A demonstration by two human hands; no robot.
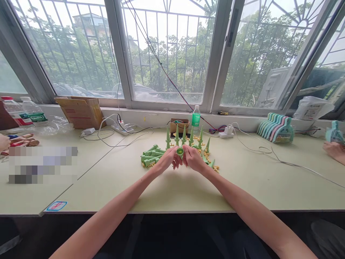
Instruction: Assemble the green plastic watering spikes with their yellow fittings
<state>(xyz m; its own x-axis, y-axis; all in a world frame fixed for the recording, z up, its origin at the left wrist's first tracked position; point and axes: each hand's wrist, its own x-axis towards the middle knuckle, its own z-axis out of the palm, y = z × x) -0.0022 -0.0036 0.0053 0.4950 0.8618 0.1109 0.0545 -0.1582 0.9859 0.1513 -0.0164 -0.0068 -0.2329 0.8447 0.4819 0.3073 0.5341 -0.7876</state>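
Above the table's middle, my left hand [169, 157] and my right hand [192, 157] are both closed on one green plastic watering spike [180, 151]. Its round open end faces me, while the rest of it is hidden behind my fingers. Just beyond my hands, several green pointed spikes [184, 137] stand upright in a row, with small yellow valve pieces low on them. Left of my left hand lies a pile of green tubular spike bodies [151, 157]. Loose yellow pieces [215, 168] and a few more green spikes are scattered by my right hand.
A small cardboard box [179, 126] and a green-labelled bottle [196, 117] stand behind the spikes. Power strips [122, 126] and white cables [280, 160] cross the table. Pastel hangers [275, 128] stand at right; another person's hand [335, 151] is farther right. A carton [79, 112] sits back left.
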